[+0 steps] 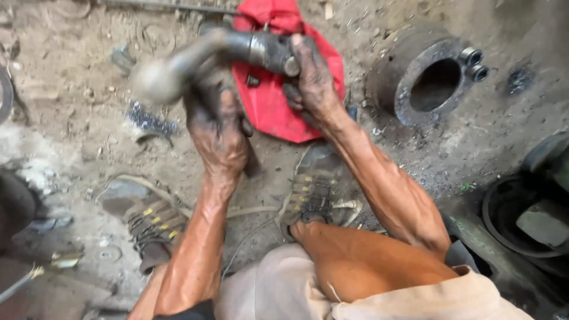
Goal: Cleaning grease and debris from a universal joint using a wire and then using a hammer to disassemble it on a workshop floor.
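Two greasy hands, one metal shaft above a dirt floor.
Our left hand (218, 127) grips the blurred shaft (225, 53) from below; our right hand (311, 74) wraps its thick end. One red cloth (275, 104) lies beneath, one heavy metal ring (415, 80) beside, two shoes (311, 195) below.

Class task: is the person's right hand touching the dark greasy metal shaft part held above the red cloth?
Touching. The head view shows the right hand wrapped against the end of the dark greasy metal shaft part, its fingers on the metal with no gap.
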